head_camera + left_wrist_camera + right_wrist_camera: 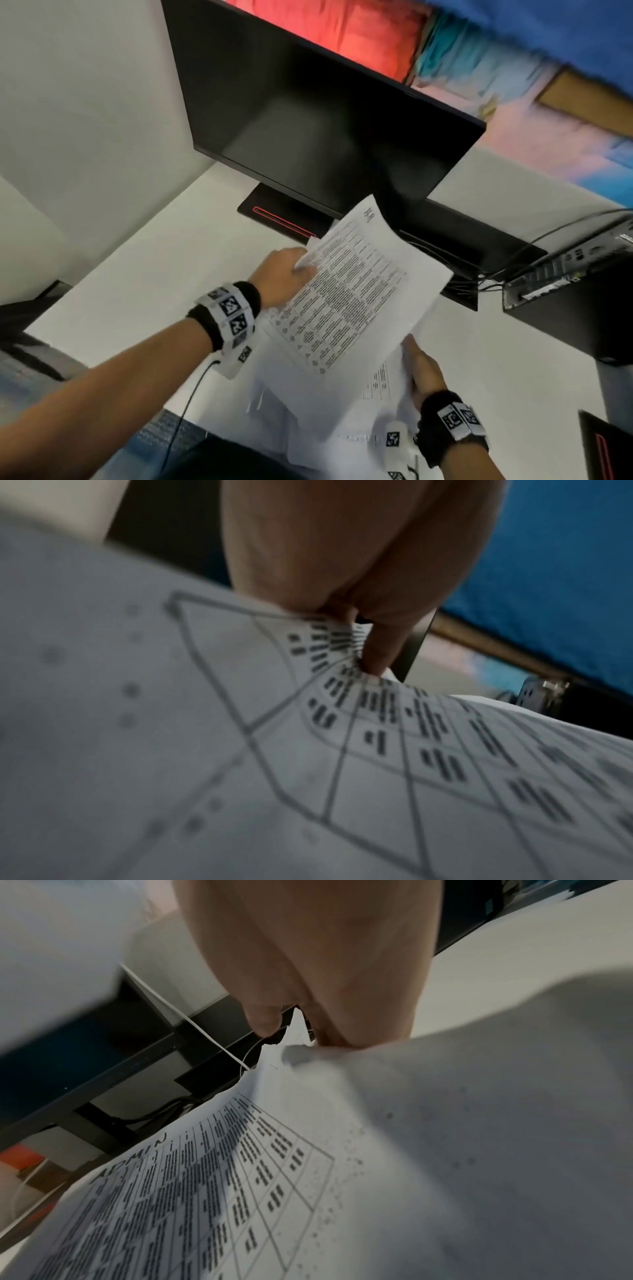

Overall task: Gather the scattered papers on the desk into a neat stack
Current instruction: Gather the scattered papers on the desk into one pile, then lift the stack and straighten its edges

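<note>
- The left hand (284,275) pinches the far-left edge of the top printed sheet (352,291); in the left wrist view its thumb (380,653) presses down into the page and the paper puckers round it, so this grip is closed on the sheet.
- The right hand (423,371) holds the near-right side of the papers; the right wrist view shows its fingers (342,1020) clamped on a paper edge that buckles into a ridge there.
- Both grips hold the paper up off the white worktop (154,274), tilted, in front of the black monitor (325,137).
- The sheets look light and limp. They sag and ripple between the two hands, so I judge they will bend rather than slide as one block.
- Loose pages can slip over one another. A pinch at one corner would let the lower ones fan out.
- A better hold, I think, is on two opposite long edges, thumbs on top and fingers beneath, so that the edges can be tapped level on the worktop.
- Paper creases and tears easily; the pucker under the left thumb suggests the pinch is already firm enough.
- The top sheet is white, printed with a table of dense black text and has handwriting at its far corner.
- More white sheets (325,411) lie askew beneath it, near the worktop's near edge, their corners out of line.
- The sheet seen from the right wrist bears the handwritten word "ADMIN".
</note>
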